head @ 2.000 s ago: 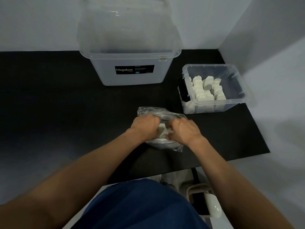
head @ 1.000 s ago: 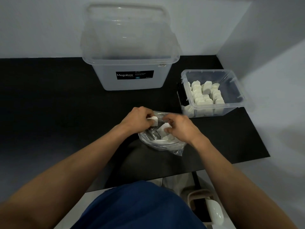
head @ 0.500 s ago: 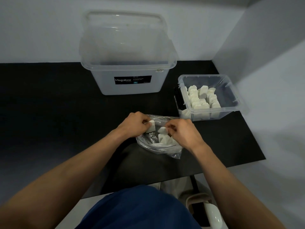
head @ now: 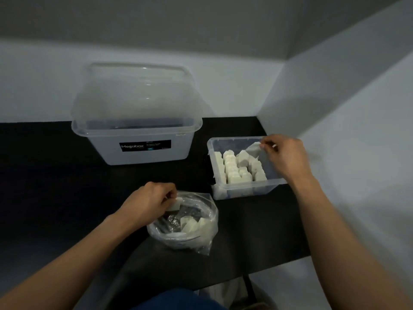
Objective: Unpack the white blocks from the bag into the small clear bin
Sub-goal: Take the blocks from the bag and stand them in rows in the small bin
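Block [head: 253,149] now over bin [head: 245,190] (R fingertips [head: 266,146])

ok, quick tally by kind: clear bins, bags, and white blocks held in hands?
Clear bins: 2, large bin and small clear bin
Bag: 1
Held white blocks: 2, left block in left hand, right block in right hand
Total: 5

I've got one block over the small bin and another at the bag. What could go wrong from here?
The right hand pinches a white block above the small clear bin; let go there, it could land crooked on the packed blocks. The left hand pinches a second block at the limp bag, which sits near the edge of the table and might tip.
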The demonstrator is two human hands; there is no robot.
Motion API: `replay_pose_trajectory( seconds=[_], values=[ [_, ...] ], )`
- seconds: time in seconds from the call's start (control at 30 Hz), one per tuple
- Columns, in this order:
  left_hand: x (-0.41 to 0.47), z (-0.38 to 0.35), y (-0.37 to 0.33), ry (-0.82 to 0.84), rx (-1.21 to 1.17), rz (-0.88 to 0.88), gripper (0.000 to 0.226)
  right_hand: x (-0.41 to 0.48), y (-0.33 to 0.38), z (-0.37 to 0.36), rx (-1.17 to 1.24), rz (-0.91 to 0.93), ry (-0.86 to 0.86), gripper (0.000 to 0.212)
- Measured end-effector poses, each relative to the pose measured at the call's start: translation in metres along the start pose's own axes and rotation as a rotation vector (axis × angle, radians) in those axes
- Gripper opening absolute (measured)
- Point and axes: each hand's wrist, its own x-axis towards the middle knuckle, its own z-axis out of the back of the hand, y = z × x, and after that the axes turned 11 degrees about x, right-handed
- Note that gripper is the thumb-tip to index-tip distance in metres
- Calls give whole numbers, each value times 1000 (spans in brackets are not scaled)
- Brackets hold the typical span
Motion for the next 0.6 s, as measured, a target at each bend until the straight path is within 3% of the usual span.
replay_pose_trajectory(
  seconds=[0.2, 0.33, 0.5, 0.6],
  values=[
    [0, 28, -22, -129, -48, 43, 11, 50, -30, -35, -153, -47, 369, 17],
    [1, 51, -40, -233, -17, 46, 9, 62, -41, -58, -181, -47, 500, 17],
    [10, 68, -63, -379, -31, -6, 12, 65, -44, -67, -289, -38, 448, 24],
    [23, 69, -75, -401, -27, -45, 15, 59, -53, -58, -200, 64, 294, 23]
  ],
)
